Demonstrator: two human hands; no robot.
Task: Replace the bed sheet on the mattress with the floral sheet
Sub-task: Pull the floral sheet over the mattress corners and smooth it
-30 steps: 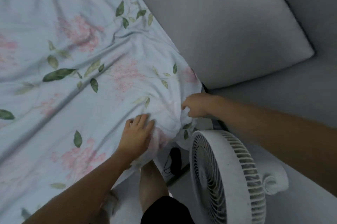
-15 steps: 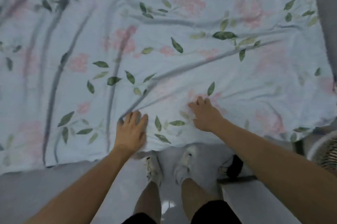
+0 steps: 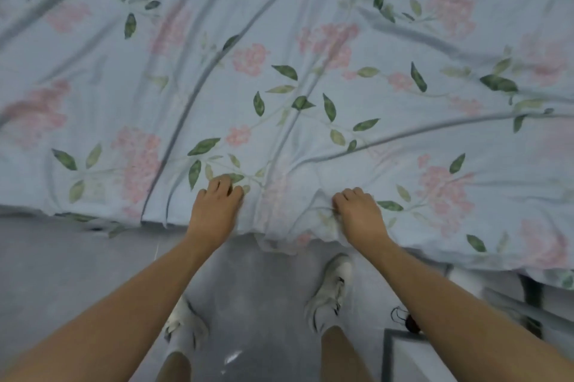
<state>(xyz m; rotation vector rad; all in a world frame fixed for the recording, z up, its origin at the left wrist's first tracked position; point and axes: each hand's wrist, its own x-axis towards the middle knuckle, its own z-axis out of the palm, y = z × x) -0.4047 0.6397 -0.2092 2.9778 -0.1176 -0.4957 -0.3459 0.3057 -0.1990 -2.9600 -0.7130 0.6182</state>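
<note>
Two hands are working the floral sheet [image 3: 310, 86] lying wrinkled across the bed: left hand [image 3: 214, 210] pressing its curled fingers down, right hand [image 3: 360, 213] fingers bunching the near edge.

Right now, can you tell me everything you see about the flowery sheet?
The floral sheet is pale blue cloth printed with pink flower clusters and green leaves. It lies spread over the bed, rumpled, with long creases running toward the near edge, which hangs a little over the side above the grey floor. The left hand rests on it near that edge, fingers bent, and the right hand bunches a fold of it.
</note>
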